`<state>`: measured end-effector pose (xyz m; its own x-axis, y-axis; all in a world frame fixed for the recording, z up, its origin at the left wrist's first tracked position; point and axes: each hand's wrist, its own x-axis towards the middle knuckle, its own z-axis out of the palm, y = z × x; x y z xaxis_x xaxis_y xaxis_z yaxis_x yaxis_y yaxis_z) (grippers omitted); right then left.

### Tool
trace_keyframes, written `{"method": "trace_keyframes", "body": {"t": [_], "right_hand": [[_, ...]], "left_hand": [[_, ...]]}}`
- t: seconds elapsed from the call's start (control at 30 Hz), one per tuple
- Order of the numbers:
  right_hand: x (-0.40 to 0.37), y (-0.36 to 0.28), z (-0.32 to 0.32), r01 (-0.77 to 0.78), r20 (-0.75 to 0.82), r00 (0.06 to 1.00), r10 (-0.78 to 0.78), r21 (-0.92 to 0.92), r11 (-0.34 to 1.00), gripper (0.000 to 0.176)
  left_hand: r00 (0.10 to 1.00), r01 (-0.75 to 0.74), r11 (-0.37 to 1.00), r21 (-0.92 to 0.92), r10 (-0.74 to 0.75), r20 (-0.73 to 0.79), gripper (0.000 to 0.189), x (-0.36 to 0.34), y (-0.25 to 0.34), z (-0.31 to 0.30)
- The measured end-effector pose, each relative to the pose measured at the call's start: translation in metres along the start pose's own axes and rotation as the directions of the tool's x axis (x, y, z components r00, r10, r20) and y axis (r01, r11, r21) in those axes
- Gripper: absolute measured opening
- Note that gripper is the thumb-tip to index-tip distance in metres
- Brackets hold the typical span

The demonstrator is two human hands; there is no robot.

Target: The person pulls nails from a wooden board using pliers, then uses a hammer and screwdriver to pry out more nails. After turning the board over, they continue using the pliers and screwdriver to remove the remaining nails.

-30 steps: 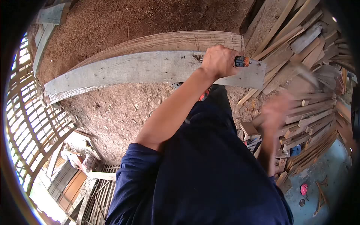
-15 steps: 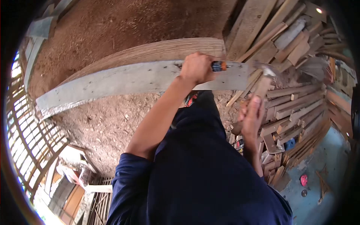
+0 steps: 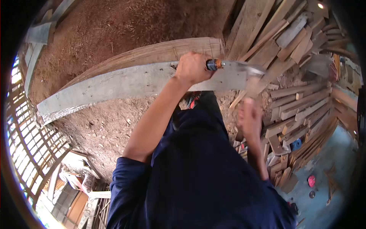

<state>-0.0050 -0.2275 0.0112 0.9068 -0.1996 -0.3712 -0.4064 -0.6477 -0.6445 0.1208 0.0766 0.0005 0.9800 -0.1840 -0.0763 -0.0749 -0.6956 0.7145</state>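
Note:
A long pale grey board runs across the view, with a brown grained plank just behind it. My left hand is closed on a tool with a dark and orange handle, held over the board near its right end. The tool's far end is too blurred to make out. In my right hand is the wooden handle of a hammer, and the hammer head, smeared by motion, is at the board's right end.
Stacked timber pieces fill the right side, with more planks at the upper right. Woodchips lie on the earthen ground. A lattice stands at the left. A pink object lies on the bluish floor.
My right hand and the hammer have moved left, bringing the hammer head closer to the tool. My left hand and the tool appear slightly further left.

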Motion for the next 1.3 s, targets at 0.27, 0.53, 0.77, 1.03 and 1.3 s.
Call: {"method": "trace_keyframes", "body": {"t": [0.27, 0.53, 0.77, 1.03, 1.3], "right_hand": [[-0.021, -0.105, -0.036, -0.028, -0.149, 0.980, 0.133, 0.557, 0.830, 0.033], [-0.032, -0.080, 0.027, -0.199, 0.091, 0.980, 0.179, 0.323, 0.925, 0.037], [0.048, -0.079, 0.021, 0.262, -0.246, 0.947, -0.206, 0.223, 0.939, 0.052], [0.072, -0.062, 0.090, 0.406, -0.180, 0.885, -0.430, -0.154, 0.901, 0.060], [0.058, -0.077, 0.090, 0.417, -0.173, 0.880, -0.442, -0.165, 0.894, 0.055]], "left_hand": [[1.000, 0.025, 0.999, 0.019, -0.025, -0.015, 0.025, -0.002, -0.001, -0.002], [0.995, -0.005, 1.000, -0.015, 0.004, -0.100, 0.025, -0.005, -0.005, -0.006], [0.932, -0.008, 0.999, -0.037, -0.007, -0.362, 0.024, -0.011, 0.025, 0.006], [0.887, -0.125, 0.978, -0.169, 0.033, -0.460, 0.022, -0.011, 0.012, 0.007], [0.604, -0.287, 0.167, -0.943, -0.733, -0.314, 0.017, -0.036, -0.059, -0.044]]}}
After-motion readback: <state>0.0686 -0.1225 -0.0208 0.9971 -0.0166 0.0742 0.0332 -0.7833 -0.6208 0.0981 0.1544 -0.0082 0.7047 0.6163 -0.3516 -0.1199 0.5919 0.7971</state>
